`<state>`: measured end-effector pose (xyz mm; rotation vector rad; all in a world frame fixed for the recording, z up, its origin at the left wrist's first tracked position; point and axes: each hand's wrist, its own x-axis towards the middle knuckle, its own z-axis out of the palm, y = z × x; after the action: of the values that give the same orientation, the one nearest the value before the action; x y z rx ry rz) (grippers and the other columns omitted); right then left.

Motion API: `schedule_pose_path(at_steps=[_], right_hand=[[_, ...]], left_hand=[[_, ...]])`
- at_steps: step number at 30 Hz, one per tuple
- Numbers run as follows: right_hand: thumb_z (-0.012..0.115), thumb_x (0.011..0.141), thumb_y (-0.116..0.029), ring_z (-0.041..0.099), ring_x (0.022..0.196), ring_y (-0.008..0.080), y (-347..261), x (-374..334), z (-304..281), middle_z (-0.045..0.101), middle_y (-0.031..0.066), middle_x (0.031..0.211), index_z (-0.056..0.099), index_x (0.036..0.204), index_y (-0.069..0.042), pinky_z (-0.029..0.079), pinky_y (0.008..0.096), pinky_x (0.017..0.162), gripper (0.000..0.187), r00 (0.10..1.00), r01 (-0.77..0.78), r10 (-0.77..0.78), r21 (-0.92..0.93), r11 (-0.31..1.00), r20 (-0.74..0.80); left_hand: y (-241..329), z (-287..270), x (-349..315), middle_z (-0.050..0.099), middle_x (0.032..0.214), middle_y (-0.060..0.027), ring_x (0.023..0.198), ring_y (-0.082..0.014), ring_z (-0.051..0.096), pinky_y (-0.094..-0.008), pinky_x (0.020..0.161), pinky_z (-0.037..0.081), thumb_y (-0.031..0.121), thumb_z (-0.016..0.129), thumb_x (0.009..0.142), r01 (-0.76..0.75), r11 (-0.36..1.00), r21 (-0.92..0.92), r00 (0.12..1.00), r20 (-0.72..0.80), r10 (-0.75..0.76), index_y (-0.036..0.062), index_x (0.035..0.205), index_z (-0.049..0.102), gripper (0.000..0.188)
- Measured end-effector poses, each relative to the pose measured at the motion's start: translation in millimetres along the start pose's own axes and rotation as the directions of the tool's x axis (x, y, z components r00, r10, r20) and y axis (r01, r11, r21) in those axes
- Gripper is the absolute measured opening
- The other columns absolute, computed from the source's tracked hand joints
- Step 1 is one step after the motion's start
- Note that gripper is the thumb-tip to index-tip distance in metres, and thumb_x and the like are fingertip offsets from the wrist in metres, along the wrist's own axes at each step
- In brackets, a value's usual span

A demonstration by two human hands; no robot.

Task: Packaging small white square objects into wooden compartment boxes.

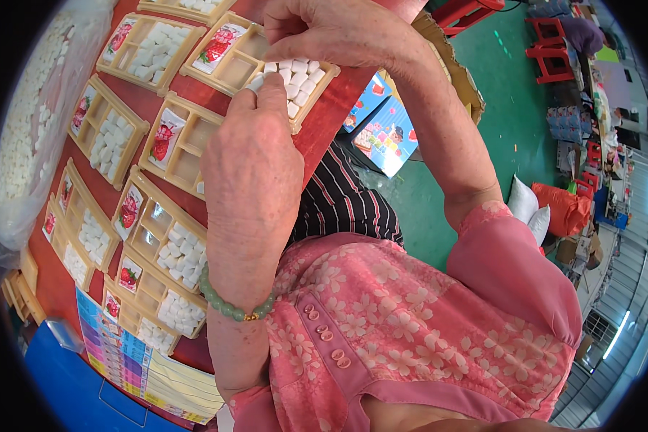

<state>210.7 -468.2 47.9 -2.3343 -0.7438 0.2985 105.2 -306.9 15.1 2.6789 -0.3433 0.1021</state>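
Observation:
A beige compartment tray (239, 77) lies near the table's edge, its right compartment filled with small white pillow-shaped pieces (304, 84). On its left end sits a packet with a red strawberry picture (219, 47). My left hand (255, 147) reaches over the tray's near side, index finger stretched onto the white pieces; its thumb is hidden. A green bead bracelet (232, 311) circles my left wrist. Above the tray's middle, my right hand (306, 32) has its fingers bent toward the thumb; whether anything is between them is not visible.
More trays cover the red table, such as one (167, 245) holding white pieces and a strawberry packet. A clear bag of white pieces (29, 144) lies at the left. Colourful printed boxes (387, 137) and an open cardboard box (468, 90) stand beyond the right edge.

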Motion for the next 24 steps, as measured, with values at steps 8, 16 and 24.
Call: schedule_pose_path(at_steps=[8,16,24], right_hand=[[0.071,0.081,-0.01,0.062,0.102,0.0301,-19,-18,18,0.066,0.0156,0.096,0.069,0.088,0.001,0.048,0.0372,0.091,0.014,0.983,0.01,-0.107,-0.531,0.847,-0.151],[0.069,0.084,-0.011,0.063,0.097,0.0329,15,-10,16,0.066,0.0178,0.094,0.065,0.083,0.003,0.05,0.0398,0.086,0.014,0.982,0.106,-0.095,0.06,0.993,-0.162],[0.06,0.099,-0.036,0.057,0.126,0.0341,19,-38,34,0.065,0.0136,0.13,0.067,0.124,-0.008,0.045,0.047,0.103,0.039,0.974,0.131,-0.138,-0.051,0.99,-0.181]], left_hand=[[-2,-1,0,0.069,0.105,-0.0203,0.094,-0.0403,0.067,-0.0488,0.081,0.055,-0.009,0.06,0.08,-0.006,1.0,-0.022,1.0,-0.009,0.005,0.0032,0.126,0.064,0.047],[-4,-2,3,0.07,0.101,-0.0207,0.09,-0.0414,0.067,-0.0481,0.077,0.054,0.005,0.058,0.095,-0.034,0.985,-0.167,0.995,-0.101,0.017,0.0031,0.131,0.061,0.036],[-12,-13,-3,0.067,0.097,-0.0259,0.091,-0.0434,0.066,-0.0505,0.076,0.051,0.002,0.06,0.093,0.061,0.946,-0.317,0.992,-0.087,-0.093,-0.0009,0.128,0.057,0.036]])
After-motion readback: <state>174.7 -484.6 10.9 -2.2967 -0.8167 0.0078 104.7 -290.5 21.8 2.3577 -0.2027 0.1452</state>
